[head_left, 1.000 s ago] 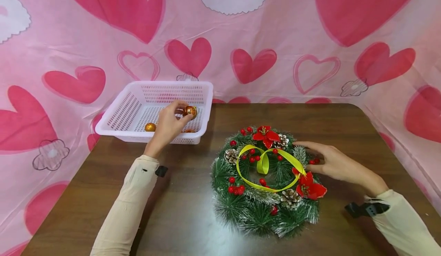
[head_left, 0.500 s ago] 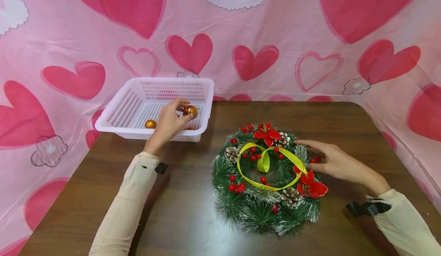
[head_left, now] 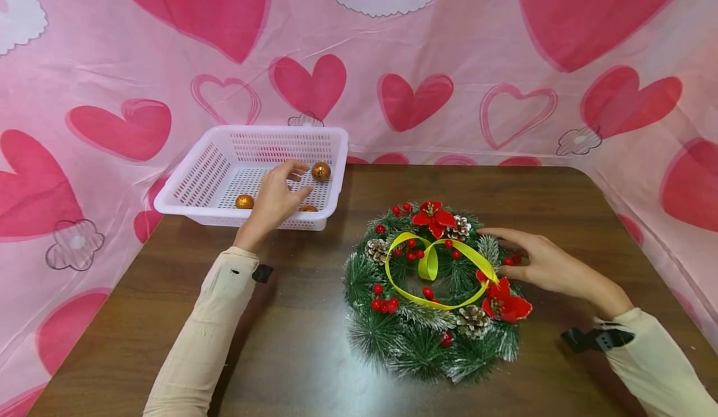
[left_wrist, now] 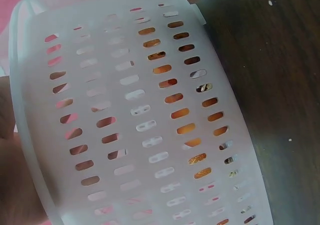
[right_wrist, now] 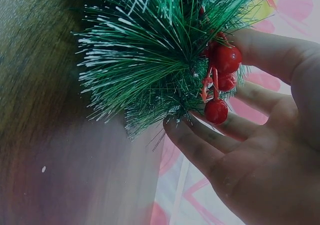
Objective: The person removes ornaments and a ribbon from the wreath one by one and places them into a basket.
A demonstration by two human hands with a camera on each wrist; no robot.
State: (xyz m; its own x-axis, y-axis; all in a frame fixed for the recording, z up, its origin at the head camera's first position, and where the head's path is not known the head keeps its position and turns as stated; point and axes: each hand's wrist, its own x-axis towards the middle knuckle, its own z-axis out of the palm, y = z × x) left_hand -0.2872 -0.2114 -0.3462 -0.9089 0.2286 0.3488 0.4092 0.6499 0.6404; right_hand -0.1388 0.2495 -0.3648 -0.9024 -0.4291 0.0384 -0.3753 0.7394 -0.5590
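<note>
My left hand (head_left: 280, 196) is inside the white plastic basket (head_left: 185, 208), with a gap between thumb and fingers and nothing held. Just beyond its fingertips lies a shiny orange-gold Christmas ball (head_left: 321, 172), at the basket's right side. A glittery gold ball (head_left: 244, 202) sits to the left of the wrist, and another orange ball (head_left: 308, 208) is partly hidden by the front rim. My right hand (head_left: 552, 267) rests its extended fingers against the right side of the green Christmas wreath (head_left: 376, 336). The right wrist view shows them among frosted needles (right_wrist: 120, 60) and red berries (right_wrist: 216, 111).
A loose yellow ribbon (head_left: 392, 280) lies over the wreath, which also bears red flowers (head_left: 434, 219) and pine cones (head_left: 473, 321). Everything stands on a dark wooden table (head_left: 291, 330). A pink heart-printed cloth (head_left: 359, 49) hangs behind it.
My left hand has let go of the orange-gold ball, which now lies slightly farther back and right of the fingers. The right hand and wreath stay in place.
</note>
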